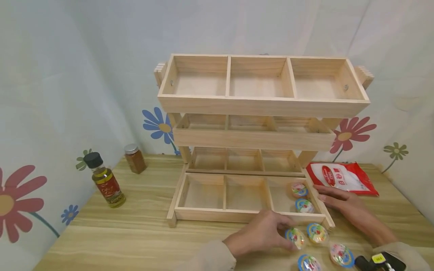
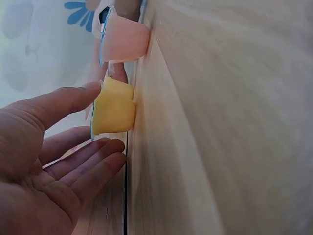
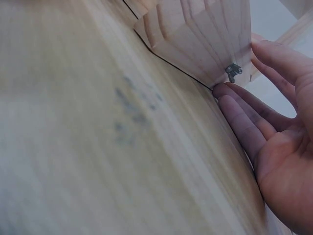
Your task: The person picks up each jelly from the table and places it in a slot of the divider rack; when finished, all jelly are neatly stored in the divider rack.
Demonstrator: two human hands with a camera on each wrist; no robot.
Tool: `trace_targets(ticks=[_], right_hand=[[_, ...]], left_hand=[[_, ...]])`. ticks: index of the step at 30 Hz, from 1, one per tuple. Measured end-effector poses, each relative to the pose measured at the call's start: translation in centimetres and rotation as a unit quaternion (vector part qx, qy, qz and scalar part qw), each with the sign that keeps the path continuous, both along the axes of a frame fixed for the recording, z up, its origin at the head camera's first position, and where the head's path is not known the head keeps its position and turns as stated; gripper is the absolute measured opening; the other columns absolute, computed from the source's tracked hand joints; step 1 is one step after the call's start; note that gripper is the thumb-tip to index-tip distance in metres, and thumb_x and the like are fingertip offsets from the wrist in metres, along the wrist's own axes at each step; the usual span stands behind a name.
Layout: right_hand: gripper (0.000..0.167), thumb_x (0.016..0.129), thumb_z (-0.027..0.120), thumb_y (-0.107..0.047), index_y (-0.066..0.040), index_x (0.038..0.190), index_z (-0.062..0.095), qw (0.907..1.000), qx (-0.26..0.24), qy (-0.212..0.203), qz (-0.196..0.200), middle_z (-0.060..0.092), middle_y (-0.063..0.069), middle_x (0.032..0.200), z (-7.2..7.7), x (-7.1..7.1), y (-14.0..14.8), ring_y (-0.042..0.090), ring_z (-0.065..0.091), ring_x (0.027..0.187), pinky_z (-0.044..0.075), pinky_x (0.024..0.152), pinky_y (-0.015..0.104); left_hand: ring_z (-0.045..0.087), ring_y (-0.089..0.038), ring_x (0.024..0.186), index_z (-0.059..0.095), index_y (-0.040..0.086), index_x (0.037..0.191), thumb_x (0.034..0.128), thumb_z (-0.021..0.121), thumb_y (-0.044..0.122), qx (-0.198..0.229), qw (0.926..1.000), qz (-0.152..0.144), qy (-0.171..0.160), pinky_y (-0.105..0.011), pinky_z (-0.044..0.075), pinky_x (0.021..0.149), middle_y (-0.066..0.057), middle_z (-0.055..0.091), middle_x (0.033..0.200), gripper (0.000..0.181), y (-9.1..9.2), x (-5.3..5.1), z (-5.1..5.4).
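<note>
My left hand (image 1: 262, 233) is at a yellow jelly cup (image 1: 295, 238) on the table in front of the wooden rack (image 1: 251, 217). In the left wrist view its thumb is by the lid edge of the yellow cup (image 2: 115, 107) and its other fingers reach out below, not closed round it. A pinkish cup (image 2: 124, 39) stands beyond. My right hand (image 1: 346, 205) rests against the rack's right side, fingers mostly straight; the right wrist view shows fingertips touching the wooden side piece (image 3: 195, 39) near a metal fastener (image 3: 233, 72). Two jelly cups (image 1: 300, 189) sit in the bottom right compartment.
More jelly cups (image 1: 341, 255) lie near the front edge, beside a black device (image 1: 383, 261) at the right wrist. A red and white packet (image 1: 342, 177) lies right of the rack. Left of it stand an oil bottle (image 1: 108, 184) and a spice jar (image 1: 135, 160).
</note>
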State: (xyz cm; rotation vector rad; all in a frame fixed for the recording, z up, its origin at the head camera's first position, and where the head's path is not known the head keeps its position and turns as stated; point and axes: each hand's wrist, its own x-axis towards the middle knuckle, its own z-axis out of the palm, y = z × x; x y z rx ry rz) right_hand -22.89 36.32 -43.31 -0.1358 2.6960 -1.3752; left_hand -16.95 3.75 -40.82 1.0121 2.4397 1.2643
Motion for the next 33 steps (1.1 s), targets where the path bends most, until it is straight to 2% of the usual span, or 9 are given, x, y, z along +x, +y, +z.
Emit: trace_targets(ticks=[6, 9, 13, 15, 19, 24, 30, 33], right_hand=[[0.066, 0.105, 0.062, -0.051, -0.012, 0.157, 0.053, 1.0, -0.004, -0.008, 0.003, 0.046, 0.02, 0.161, -0.09, -0.13, -0.09, 0.038, 0.036, 0.144, 0.039, 0.101, 0.04], [0.064, 0.106, 0.063, -0.05, -0.012, 0.156, 0.054, 1.0, -0.004, -0.003, 0.002, 0.048, 0.019, 0.16, -0.24, -0.13, -0.11, 0.03, 0.041, 0.141, 0.042, 0.099, 0.032], [0.06, 0.105, 0.064, -0.049, -0.015, 0.155, 0.057, 1.0, -0.005, 0.005, -0.002, 0.053, 0.011, 0.156, -0.23, -0.03, -0.07, 0.008, 0.044, 0.131, 0.042, 0.092, 0.016], [0.06, 0.105, 0.064, -0.049, -0.016, 0.155, 0.057, 1.0, -0.007, 0.004, -0.003, 0.054, 0.008, 0.155, -0.17, -0.01, 0.0, 0.003, 0.044, 0.129, 0.041, 0.091, 0.014], [0.06, 0.105, 0.064, -0.05, -0.017, 0.155, 0.057, 1.0, -0.002, 0.003, -0.005, 0.054, 0.009, 0.156, -0.14, -0.01, 0.07, 0.005, 0.043, 0.129, 0.041, 0.091, 0.016], [0.059, 0.106, 0.063, -0.049, -0.017, 0.155, 0.057, 1.0, 0.003, 0.005, -0.003, 0.052, 0.012, 0.157, -0.32, 0.08, 0.13, 0.004, 0.043, 0.128, 0.041, 0.092, 0.018], [0.057, 0.107, 0.063, -0.045, -0.016, 0.155, 0.057, 0.9999, 0.001, 0.011, -0.002, 0.058, -0.003, 0.151, -0.4, 0.04, 0.21, -0.002, 0.043, 0.125, 0.04, 0.09, 0.014], [0.058, 0.107, 0.063, -0.045, -0.015, 0.156, 0.056, 1.0, 0.003, 0.008, -0.001, 0.057, 0.0, 0.153, -0.44, 0.0, 0.16, 0.001, 0.043, 0.127, 0.041, 0.09, 0.014]], left_hand=[[0.062, 0.012, 0.083, 0.079, 0.008, 0.122, 0.0806, 0.095, 0.014, -0.003, 0.9999, 0.0, 0.017, -0.008, 0.049, 0.075, 0.013, 0.078, 0.103, 0.045, 0.01, 0.17, -0.16], [0.062, 0.013, 0.082, 0.079, 0.007, 0.122, 0.081, 0.095, 0.014, -0.001, 0.9998, -0.003, 0.022, -0.007, 0.049, 0.074, 0.011, 0.079, 0.104, 0.044, -0.04, 0.19, -0.21], [0.062, 0.014, 0.08, 0.079, 0.007, 0.122, 0.0809, 0.095, 0.016, 0.0, 0.9998, -0.002, 0.021, -0.007, 0.05, 0.073, 0.011, 0.079, 0.103, 0.045, 0.0, 0.21, -0.23], [0.062, 0.013, 0.079, 0.079, 0.007, 0.122, 0.0808, 0.096, 0.017, -0.001, 0.9998, -0.002, 0.021, -0.007, 0.05, 0.073, 0.011, 0.079, 0.103, 0.046, 0.06, 0.22, -0.26], [0.062, 0.014, 0.078, 0.079, 0.007, 0.122, 0.0806, 0.096, 0.017, 0.001, 0.9997, -0.001, 0.023, -0.007, 0.049, 0.072, 0.011, 0.079, 0.104, 0.046, 0.19, 0.23, -0.38], [0.061, 0.015, 0.08, 0.079, 0.008, 0.121, 0.0806, 0.096, 0.018, -0.007, 0.9988, -0.001, 0.048, -0.006, 0.048, 0.074, 0.011, 0.079, 0.104, 0.045, 0.33, 0.25, -0.49], [0.061, 0.015, 0.083, 0.079, 0.008, 0.12, 0.0803, 0.096, 0.02, -0.011, 0.9982, 0.002, 0.058, -0.005, 0.048, 0.076, 0.01, 0.079, 0.105, 0.044, 0.34, 0.31, -0.53], [0.06, 0.015, 0.08, 0.079, 0.008, 0.119, 0.0799, 0.096, 0.019, -0.007, 0.9985, 0.005, 0.054, -0.005, 0.048, 0.073, 0.011, 0.079, 0.103, 0.044, 0.36, 0.31, -0.56]])
